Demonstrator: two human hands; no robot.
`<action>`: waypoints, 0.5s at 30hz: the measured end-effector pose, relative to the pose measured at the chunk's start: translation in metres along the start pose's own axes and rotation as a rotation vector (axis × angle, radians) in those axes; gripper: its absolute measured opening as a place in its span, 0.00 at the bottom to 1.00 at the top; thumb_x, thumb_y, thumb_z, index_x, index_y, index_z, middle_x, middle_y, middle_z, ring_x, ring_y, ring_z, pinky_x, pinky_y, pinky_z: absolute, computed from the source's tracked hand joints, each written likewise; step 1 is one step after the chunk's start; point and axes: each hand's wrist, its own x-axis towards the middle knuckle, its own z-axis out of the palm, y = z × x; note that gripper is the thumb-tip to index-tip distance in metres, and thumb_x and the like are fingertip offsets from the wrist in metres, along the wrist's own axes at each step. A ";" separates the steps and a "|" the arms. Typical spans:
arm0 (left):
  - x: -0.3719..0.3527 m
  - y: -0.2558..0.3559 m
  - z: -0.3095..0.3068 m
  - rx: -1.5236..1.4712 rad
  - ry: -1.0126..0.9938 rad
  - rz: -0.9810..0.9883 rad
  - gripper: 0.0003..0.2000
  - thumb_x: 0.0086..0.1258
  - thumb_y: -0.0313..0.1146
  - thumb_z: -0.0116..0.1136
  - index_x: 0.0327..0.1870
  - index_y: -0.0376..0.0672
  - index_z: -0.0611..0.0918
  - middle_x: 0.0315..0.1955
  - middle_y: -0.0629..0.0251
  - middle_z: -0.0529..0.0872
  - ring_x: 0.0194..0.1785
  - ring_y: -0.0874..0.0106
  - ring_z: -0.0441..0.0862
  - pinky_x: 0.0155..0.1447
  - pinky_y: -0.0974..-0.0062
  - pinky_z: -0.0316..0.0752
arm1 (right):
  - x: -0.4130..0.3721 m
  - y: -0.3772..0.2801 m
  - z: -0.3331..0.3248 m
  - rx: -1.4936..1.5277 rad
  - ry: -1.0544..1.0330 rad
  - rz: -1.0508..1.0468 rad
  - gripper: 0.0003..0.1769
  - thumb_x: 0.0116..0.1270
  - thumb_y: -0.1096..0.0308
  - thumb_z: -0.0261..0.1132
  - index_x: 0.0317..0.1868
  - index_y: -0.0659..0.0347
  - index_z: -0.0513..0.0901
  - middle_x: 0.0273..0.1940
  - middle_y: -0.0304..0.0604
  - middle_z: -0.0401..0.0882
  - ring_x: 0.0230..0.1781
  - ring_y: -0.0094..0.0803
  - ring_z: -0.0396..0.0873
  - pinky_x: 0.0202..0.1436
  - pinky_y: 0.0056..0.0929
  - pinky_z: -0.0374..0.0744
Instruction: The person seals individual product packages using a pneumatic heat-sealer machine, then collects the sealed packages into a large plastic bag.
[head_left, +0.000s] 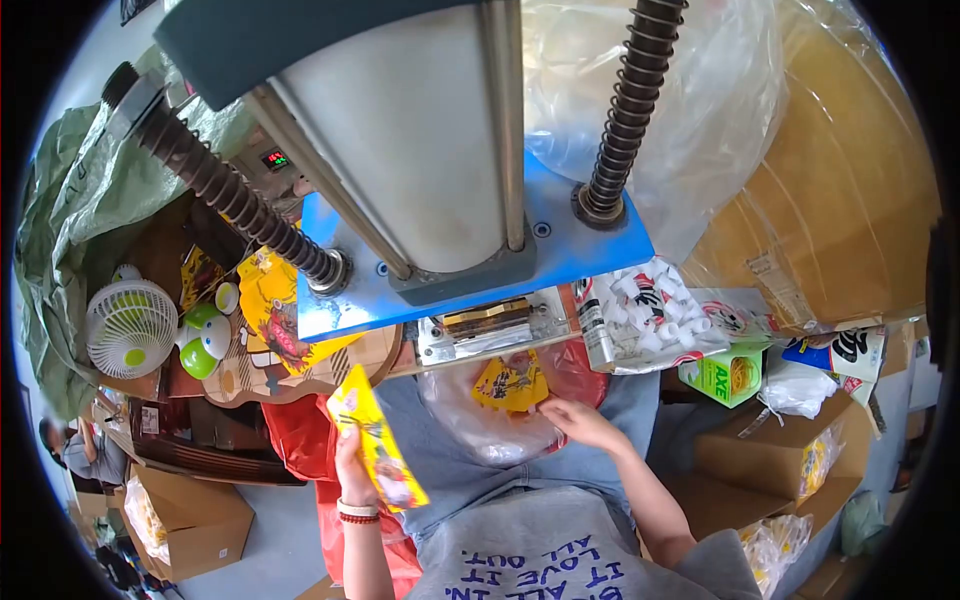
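Observation:
My left hand (pixel 353 472) is closed around a flat yellow printed pouch (pixel 378 440) and holds it up at a slant on the left side of my lap. My right hand (pixel 582 424) has its fingertips pinched at the lower right corner of a second yellow pouch (pixel 512 383). That pouch is over a clear plastic bag (pixel 460 425) in my lap. Just beyond stands a press with a blue plate (pixel 600 245) and a metal sealing block (pixel 488 322) beneath it. More yellow pouches (pixel 285 325) are on the patterned board (pixel 240 370) to the left.
Right of the press, an open carton (pixel 600 345) holds many small white plastic pieces (pixel 655 310). A green AXE box (pixel 722 378) and cardboard boxes (pixel 750 440) are further right. At left are a small fan (pixel 132 328) and another carton (pixel 200 520). Another person (pixel 90 450) is far left.

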 end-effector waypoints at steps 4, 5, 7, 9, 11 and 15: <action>0.003 -0.039 -0.035 -0.149 0.094 -0.031 0.17 0.76 0.41 0.54 0.58 0.40 0.77 0.50 0.64 0.86 0.49 0.67 0.85 0.57 0.66 0.79 | 0.086 0.070 0.051 -0.256 -0.107 0.117 0.20 0.69 0.70 0.57 0.60 0.66 0.74 0.57 0.61 0.78 0.60 0.52 0.77 0.64 0.42 0.74; -0.003 -0.045 -0.021 -0.135 0.108 -0.001 0.17 0.76 0.41 0.54 0.57 0.40 0.77 0.50 0.65 0.85 0.50 0.69 0.84 0.58 0.67 0.78 | 0.116 0.094 0.064 -0.263 -0.102 0.105 0.20 0.69 0.70 0.57 0.60 0.66 0.74 0.57 0.61 0.78 0.60 0.52 0.77 0.64 0.42 0.74; -0.009 -0.052 -0.020 -0.023 0.101 0.067 0.14 0.75 0.36 0.57 0.55 0.39 0.78 0.48 0.66 0.85 0.47 0.73 0.85 0.53 0.73 0.80 | 0.171 0.129 0.097 -0.527 -0.132 0.198 0.26 0.66 0.70 0.58 0.65 0.65 0.72 0.64 0.64 0.72 0.67 0.54 0.69 0.70 0.45 0.67; -0.016 -0.061 -0.016 0.000 0.155 0.131 0.13 0.74 0.33 0.57 0.55 0.37 0.78 0.46 0.66 0.86 0.45 0.75 0.84 0.50 0.74 0.79 | 0.185 0.170 0.126 -0.576 0.003 0.087 0.27 0.68 0.60 0.59 0.65 0.63 0.74 0.68 0.60 0.69 0.71 0.49 0.65 0.73 0.43 0.63; -0.016 -0.066 -0.017 0.031 0.122 0.198 0.15 0.73 0.31 0.58 0.57 0.36 0.78 0.47 0.65 0.85 0.46 0.73 0.84 0.53 0.72 0.79 | 0.202 0.146 0.117 -0.345 0.046 0.079 0.27 0.70 0.52 0.57 0.63 0.59 0.77 0.66 0.54 0.72 0.70 0.45 0.67 0.73 0.42 0.63; -0.028 -0.074 -0.020 0.326 0.328 0.175 0.16 0.73 0.35 0.61 0.55 0.33 0.80 0.48 0.60 0.85 0.49 0.73 0.80 0.52 0.72 0.76 | 0.201 0.114 0.127 -0.452 0.140 0.056 0.29 0.69 0.45 0.56 0.61 0.56 0.79 0.61 0.50 0.78 0.62 0.42 0.75 0.65 0.44 0.72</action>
